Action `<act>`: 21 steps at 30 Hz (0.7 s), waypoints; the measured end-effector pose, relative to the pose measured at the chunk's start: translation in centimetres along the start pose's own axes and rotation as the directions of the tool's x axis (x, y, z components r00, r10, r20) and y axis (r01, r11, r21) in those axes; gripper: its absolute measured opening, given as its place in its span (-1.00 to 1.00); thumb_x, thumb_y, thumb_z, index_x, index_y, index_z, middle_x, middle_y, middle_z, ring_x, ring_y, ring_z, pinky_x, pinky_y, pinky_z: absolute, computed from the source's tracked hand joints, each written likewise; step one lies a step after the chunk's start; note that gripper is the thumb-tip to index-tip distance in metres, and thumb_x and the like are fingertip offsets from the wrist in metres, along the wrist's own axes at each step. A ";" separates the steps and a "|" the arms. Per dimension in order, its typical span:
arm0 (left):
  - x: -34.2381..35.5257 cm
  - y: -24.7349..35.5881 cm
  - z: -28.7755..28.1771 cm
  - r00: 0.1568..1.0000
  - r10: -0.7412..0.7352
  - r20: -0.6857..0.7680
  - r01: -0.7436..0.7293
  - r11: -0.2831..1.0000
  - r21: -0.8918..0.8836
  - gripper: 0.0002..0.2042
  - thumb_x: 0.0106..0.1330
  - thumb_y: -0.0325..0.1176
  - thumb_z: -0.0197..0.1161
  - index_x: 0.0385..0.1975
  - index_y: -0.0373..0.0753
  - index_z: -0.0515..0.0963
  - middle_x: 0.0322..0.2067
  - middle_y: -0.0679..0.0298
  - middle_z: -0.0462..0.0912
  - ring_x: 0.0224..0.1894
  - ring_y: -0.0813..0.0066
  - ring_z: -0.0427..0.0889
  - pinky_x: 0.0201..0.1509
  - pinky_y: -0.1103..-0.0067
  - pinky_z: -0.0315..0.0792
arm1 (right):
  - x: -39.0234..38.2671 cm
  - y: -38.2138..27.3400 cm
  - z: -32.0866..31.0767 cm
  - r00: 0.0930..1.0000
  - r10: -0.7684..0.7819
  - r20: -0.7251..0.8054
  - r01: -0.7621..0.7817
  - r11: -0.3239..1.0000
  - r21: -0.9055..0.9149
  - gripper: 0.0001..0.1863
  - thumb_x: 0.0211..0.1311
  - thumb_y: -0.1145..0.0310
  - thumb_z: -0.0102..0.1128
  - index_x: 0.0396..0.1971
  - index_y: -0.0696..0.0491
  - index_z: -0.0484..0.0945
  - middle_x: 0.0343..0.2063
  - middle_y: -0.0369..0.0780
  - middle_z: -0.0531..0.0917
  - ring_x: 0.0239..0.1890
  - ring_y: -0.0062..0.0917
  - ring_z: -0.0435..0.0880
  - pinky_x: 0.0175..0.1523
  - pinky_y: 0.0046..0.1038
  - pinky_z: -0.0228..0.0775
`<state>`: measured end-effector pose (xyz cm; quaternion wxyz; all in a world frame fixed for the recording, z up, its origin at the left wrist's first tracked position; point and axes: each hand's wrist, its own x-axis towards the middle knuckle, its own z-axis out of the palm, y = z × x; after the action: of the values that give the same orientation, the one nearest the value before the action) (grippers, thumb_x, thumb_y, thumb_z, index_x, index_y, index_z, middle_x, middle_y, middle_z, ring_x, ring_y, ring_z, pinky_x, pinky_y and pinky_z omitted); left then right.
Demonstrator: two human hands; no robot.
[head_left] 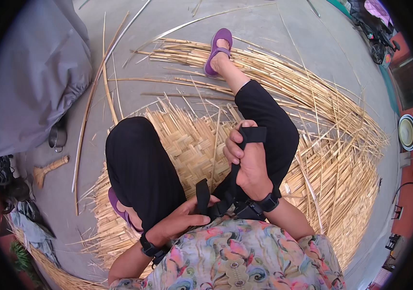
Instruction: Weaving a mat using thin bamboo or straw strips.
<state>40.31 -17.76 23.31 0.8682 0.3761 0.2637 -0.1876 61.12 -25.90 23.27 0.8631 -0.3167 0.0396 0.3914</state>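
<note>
A black webbing strap (254,135) runs up from my waist. My right hand (251,166) is raised over my right thigh with its fingers wrapped round that strap, whose flat end sticks out past the thumb. Low at my waist, my left hand (187,216) is closed on another part of the black strap, a short piece of which stands up beside the fingers. Its fingertips are partly hidden. Between the hands, a black buckle (249,210) lies against my patterned shirt. Each wrist wears a dark band.
I sit over a woven split-cane mat (194,150) with loose strip ends. A bundle of cane strips (274,72) lies ahead, under my outstretched right leg. Long single strips cross the grey floor. At left are a grey cover (32,82), a metal pot (57,137) and a short brush (51,169); basins (407,132) stand right.
</note>
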 end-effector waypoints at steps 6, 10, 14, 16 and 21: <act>-1.7 0.8 -1.0 0.989 0.149 0.000 -0.147 0.977 0.154 -0.36 0.29 -0.40 0.32 0.37 -0.28 0.26 0.21 0.17 0.37 0.29 0.38 0.33 0.38 0.46 0.18 | 2.4 2.5 2.2 0.987 0.156 0.021 -0.156 0.987 -0.039 -0.95 0.50 0.34 -0.09 -0.23 -0.06 0.34 -0.52 -0.36 0.37 -0.68 -0.74 0.26 -0.66 -0.65 0.06; -3.0 0.5 -1.6 0.986 0.166 0.025 -0.168 0.965 0.202 -0.38 0.28 -0.38 0.37 0.34 -0.26 0.30 0.22 0.17 0.38 0.30 0.35 0.33 0.37 0.45 0.20 | 2.5 2.5 2.7 0.980 0.195 0.026 -0.193 0.979 -0.062 -0.90 0.50 0.29 -0.07 -0.25 -0.04 0.35 -0.55 -0.38 0.36 -0.71 -0.75 0.25 -0.68 -0.66 0.04; -2.4 0.0 -1.6 0.914 0.399 0.072 -0.384 0.794 0.471 -0.60 0.22 -0.47 0.41 0.08 -0.22 0.56 0.16 0.19 0.45 0.22 0.36 0.43 0.32 0.46 0.26 | 3.0 4.0 4.1 0.977 0.195 0.088 -0.186 0.977 -0.106 -0.95 0.48 0.34 -0.07 -0.25 -0.05 0.34 -0.56 -0.35 0.38 -0.72 -0.75 0.26 -0.70 -0.66 0.03; -2.2 0.0 -1.7 0.901 0.433 0.035 -0.405 0.809 0.426 -0.67 0.19 -0.50 0.42 -0.03 -0.22 0.58 0.11 0.21 0.48 0.18 0.38 0.45 0.29 0.47 0.28 | 3.2 4.9 5.2 0.962 0.227 0.154 -0.210 0.970 -0.119 -0.96 0.45 0.43 -0.10 -0.24 -0.05 0.34 -0.56 -0.33 0.40 -0.71 -0.74 0.27 -0.70 -0.66 0.02; -3.2 0.1 -2.0 0.868 0.496 -0.018 -0.446 0.795 0.411 -0.74 0.13 -0.56 0.46 -0.20 -0.24 0.57 -0.05 0.27 0.52 0.08 0.44 0.48 0.21 0.50 0.32 | 2.8 7.8 8.5 0.896 0.366 0.252 -0.303 0.918 -0.255 -0.94 0.46 0.43 -0.11 -0.21 -0.06 0.37 -0.57 -0.35 0.37 -0.72 -0.75 0.23 -0.68 -0.66 0.00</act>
<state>37.15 -15.80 24.14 0.7753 0.6076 0.1721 0.0095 56.07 -15.32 25.17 0.7405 -0.3320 -0.0767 0.5793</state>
